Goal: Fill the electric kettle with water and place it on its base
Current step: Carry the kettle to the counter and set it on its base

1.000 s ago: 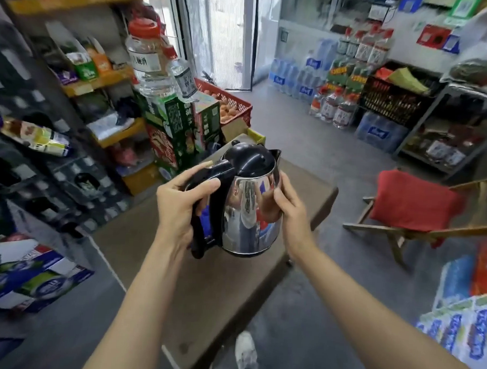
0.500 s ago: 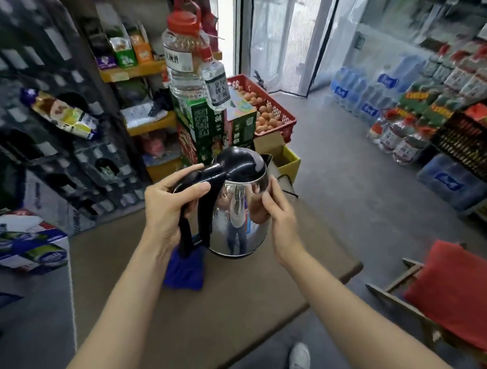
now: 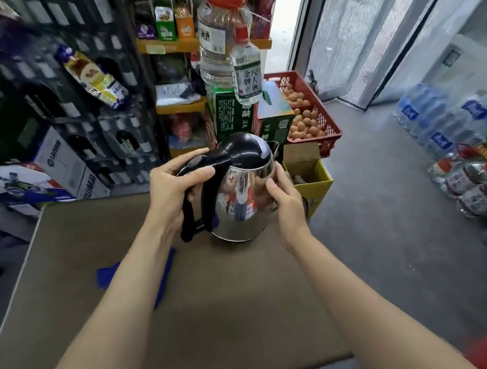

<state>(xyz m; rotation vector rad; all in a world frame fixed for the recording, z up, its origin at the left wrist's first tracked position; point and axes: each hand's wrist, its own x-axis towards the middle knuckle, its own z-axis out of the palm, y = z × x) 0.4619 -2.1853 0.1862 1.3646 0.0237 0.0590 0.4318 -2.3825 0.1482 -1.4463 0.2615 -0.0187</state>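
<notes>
A shiny steel electric kettle [image 3: 240, 201] with a black lid and black handle is upright over the far part of a brown table [image 3: 231, 309]. My left hand [image 3: 171, 189] is wrapped around the top of the handle, thumb near the lid button. My right hand [image 3: 285, 198] is pressed flat against the kettle's right side. The lid is shut. Whether the kettle's bottom touches the table I cannot tell. No kettle base is in sight.
A blue cloth [image 3: 163, 275] lies on the table under my left forearm. Behind the table stand green cartons with large clear bottles [image 3: 214, 52], a red crate of eggs [image 3: 306, 120] and a yellow box [image 3: 312, 181]. Packs of bottled water [image 3: 440, 120] line the floor at right.
The view has swung left and down. The kettle, held in both hands, has come lower toward the table's far end. The blue cloth is now nearer me than the kettle.
</notes>
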